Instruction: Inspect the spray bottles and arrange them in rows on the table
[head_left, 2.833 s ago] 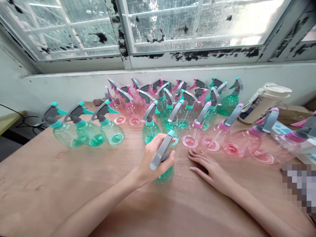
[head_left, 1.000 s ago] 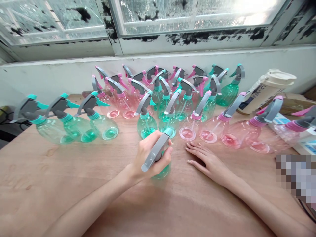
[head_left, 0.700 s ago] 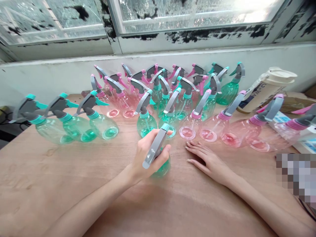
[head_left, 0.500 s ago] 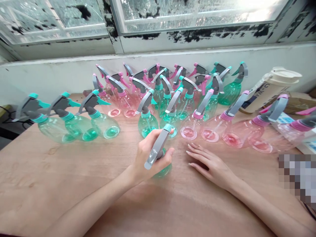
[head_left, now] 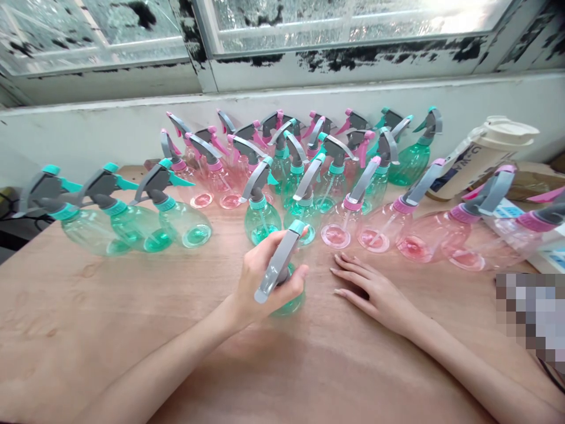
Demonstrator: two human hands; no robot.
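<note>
A brown wooden worktop [head_left: 132, 318] is giving open room at the front left, before three rounded transparent-green plastic spray bottles [head_left: 140, 227]. Between that trio and a teal-collared green plastic bottle [head_left: 261, 218], a lane is leading back until transparent-pink plastic spray bottles [head_left: 226, 185] are blocking it. The left grip [head_left: 253, 280], wrapping a grey-headed green plastic bottle [head_left: 294, 302], is obstructing the centre; a narrow gap is separating it from the right grip [head_left: 375, 291].

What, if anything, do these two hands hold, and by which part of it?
The left hand holds a green spray bottle around the neck area, beneath its grey top; the right hand holds nothing.
</note>
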